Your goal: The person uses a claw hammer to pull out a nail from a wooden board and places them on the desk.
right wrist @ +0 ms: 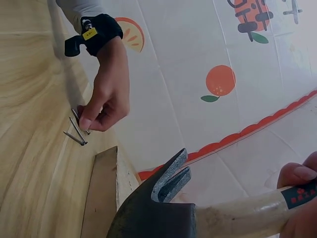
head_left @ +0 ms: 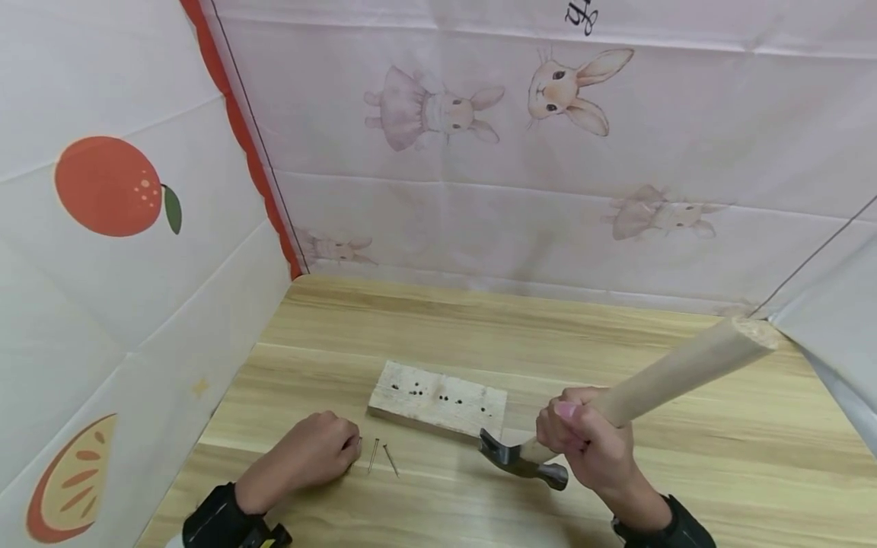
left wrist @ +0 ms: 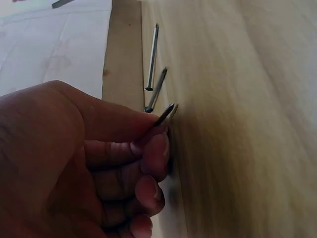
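Note:
My left hand (head_left: 308,454) is low over the table, left of the wooden block. In the left wrist view its thumb and forefinger pinch a nail (left wrist: 165,114), whose tip pokes out. Two loose nails (head_left: 373,457) lie on the tabletop just right of that hand. My right hand (head_left: 582,438) grips a claw hammer (head_left: 685,373) by its wooden handle, close to the head. The handle's end slants up to the right, while the dark steel head (head_left: 510,455) hangs beside the block's near right corner. Several dark holes or nail heads mark the top of the pale block (head_left: 438,407).
The wood-grain table (head_left: 329,320) runs back to a hanging cloth (head_left: 479,228) printed with rabbits. A white cloth (head_left: 205,320) with fruit prints borders the left side, and another pale cloth (head_left: 836,327) hangs at the right.

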The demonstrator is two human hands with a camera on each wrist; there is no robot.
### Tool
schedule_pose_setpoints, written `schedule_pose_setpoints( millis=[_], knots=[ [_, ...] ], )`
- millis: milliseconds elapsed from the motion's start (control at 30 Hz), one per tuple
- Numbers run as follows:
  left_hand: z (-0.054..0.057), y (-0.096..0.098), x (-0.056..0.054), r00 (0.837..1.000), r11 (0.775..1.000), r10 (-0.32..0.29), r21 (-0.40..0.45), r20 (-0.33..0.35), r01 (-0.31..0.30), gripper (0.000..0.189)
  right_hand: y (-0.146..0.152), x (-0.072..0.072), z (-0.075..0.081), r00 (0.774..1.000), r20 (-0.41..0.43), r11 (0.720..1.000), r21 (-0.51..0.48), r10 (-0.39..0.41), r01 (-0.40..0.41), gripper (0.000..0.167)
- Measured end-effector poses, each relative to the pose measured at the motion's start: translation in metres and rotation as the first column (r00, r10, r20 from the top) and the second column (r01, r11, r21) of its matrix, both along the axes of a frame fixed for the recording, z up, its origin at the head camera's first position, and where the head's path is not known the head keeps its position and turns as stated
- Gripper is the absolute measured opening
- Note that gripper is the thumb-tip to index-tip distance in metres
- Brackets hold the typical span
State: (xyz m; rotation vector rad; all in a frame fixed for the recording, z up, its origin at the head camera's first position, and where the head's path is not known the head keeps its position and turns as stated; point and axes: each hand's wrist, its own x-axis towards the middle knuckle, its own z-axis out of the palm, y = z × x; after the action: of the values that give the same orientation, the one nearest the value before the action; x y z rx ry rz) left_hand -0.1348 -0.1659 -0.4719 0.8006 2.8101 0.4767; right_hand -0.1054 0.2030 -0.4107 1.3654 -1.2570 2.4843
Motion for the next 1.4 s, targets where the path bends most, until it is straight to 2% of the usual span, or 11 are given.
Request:
schedule_pose_setpoints(
  millis=[267,467,567,667,767,867,1000,1100,1233,1400],
  knots=[
    [-0.001,0.001,-0.004,0.999,0.999,-0.011,0.031,0.034,0.010,0.038,0.003,0.002,-0.003,1.000,0.001,1.000,0.005,-0.010,0.010,0.038],
    [0.003,-0.003,-0.004,0.991,0.996,0.016,0.082,0.131,-0.027,0.028,0.008,0.003,-0.007,1.000,0.010,0.999,0.026,-0.019,0.019,0.038],
    [0.007,-0.007,-0.003,0.986,0.995,0.017,0.099,0.164,-0.034,0.029,0.012,0.006,-0.009,0.998,0.051,0.998,0.064,-0.031,0.027,0.039],
    [0.013,-0.009,-0.004,0.985,0.993,0.022,0.107,0.171,-0.040,0.025,0.017,0.011,-0.008,0.986,0.155,0.989,0.145,-0.060,0.038,0.040],
    [0.019,-0.008,-0.006,0.990,0.991,0.036,0.123,0.136,-0.053,0.016,0.023,0.016,-0.007,0.953,0.284,0.969,0.246,-0.108,0.037,0.039],
    [0.024,-0.005,-0.008,0.999,0.988,0.037,0.146,0.041,-0.042,0.009,0.029,0.022,-0.007,0.900,0.409,0.944,0.331,-0.153,0.010,0.038],
    [0.028,0.002,-0.010,0.997,0.984,0.022,0.180,-0.080,-0.007,0.009,0.035,0.027,-0.013,0.837,0.521,0.929,0.368,-0.169,-0.042,0.040],
    [0.030,0.005,-0.010,0.991,0.981,0.006,0.195,-0.136,0.021,0.010,0.039,0.028,-0.020,0.809,0.566,0.928,0.365,-0.158,-0.074,0.040],
    [0.031,0.008,-0.009,0.985,0.978,-0.008,0.204,-0.175,0.044,0.010,0.042,0.029,-0.024,0.799,0.585,0.929,0.356,-0.139,-0.099,0.040],
    [0.026,0.009,-0.009,0.979,0.975,-0.026,0.211,-0.203,0.070,0.009,0.047,0.021,-0.025,0.822,0.556,0.913,0.388,-0.122,-0.127,0.039]
  ],
)
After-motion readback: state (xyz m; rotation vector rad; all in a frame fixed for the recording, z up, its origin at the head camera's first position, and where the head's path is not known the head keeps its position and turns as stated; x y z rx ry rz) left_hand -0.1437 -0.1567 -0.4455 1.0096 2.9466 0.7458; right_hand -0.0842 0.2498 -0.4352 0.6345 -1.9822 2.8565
